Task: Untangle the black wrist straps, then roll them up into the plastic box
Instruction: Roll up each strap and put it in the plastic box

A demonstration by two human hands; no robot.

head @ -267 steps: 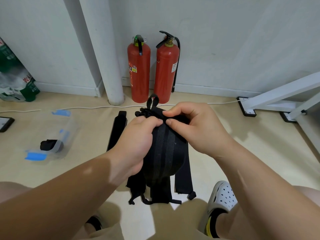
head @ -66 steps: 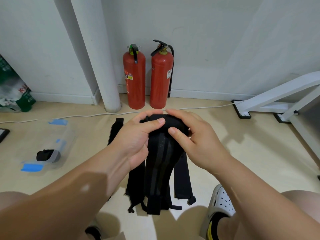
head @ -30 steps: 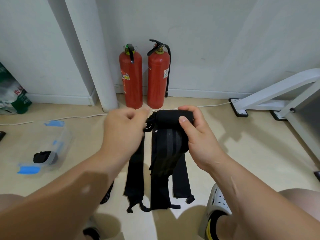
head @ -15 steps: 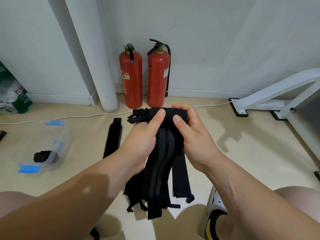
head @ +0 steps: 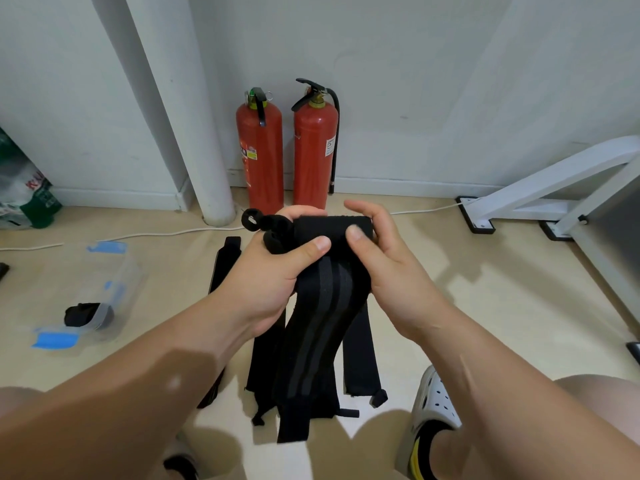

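Wrist strap (head: pixel 320 317) held up over floor (head: pixel 502 306), rolled top end clamped in both: L grip (head: pixel 273 275) & R grip (head: pixel 391 271) curled round it, tail hanging w/ other straps (head: pixel 360 358) below; plastic box (head: pixel 117 292) far left.

**Soft light, wide-lens lean**

I get soft, bright room light. The right arm (head: pixel 519 393) throws a pale shadow on the floor (head: pixel 502 306). Focus is sharp: the black strap (head: pixel 322 323) shows its grey stripes. The white pipe (head: pixel 180 116) leans near the edge.
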